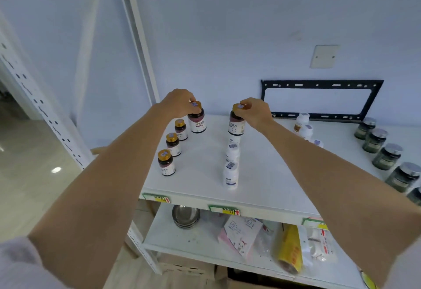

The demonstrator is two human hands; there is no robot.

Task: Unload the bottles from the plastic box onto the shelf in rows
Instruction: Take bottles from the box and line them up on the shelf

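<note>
My left hand (178,102) grips the gold cap of a dark bottle (197,122) at the far end of a row of three gold-capped dark bottles (173,145) on the white shelf (205,181). My right hand (255,112) pinches the gold cap of a second dark bottle (236,125), held above or behind a row of white bottles (231,174). Whether either held bottle touches the shelf cannot be told. The plastic box is out of view.
Grey-lidded dark jars (387,156) line the shelf's right side, and more white bottles (303,125) stand near a black wall bracket (319,99). The lower shelf holds steel bowls (185,217), N95 mask packs (241,234) and a yellow roll (290,250). A white upright post (136,38) stands at the left.
</note>
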